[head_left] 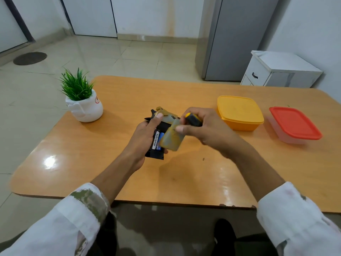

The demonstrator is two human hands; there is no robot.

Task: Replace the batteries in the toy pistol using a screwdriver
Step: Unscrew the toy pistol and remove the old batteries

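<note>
Toy pistol (162,124), black plastic with an olive-tan camouflage body, sits above the orange wooden table (129,174), gripped in the left hand (145,137), whose fingers curl around its grip and whose thumb presses on the top. Its grip compartment lies uncovered, showing two batteries (157,140), one black-and-silver and one blue, side by side. Just right of the pistol, the right hand (206,128) pinches the olive-tan battery cover (172,140) between thumb and fingertips, touching the pistol, while its curled fingers clamp a yellow-and-black screwdriver handle (193,120). A small dark screw (203,159) lies on the table nearer than the pistol, to its right. Further right stand a yellow lidded container (239,112) and a red-lidded clear container (295,124); left of the pistol stands a white potted green plant (83,100).
</note>
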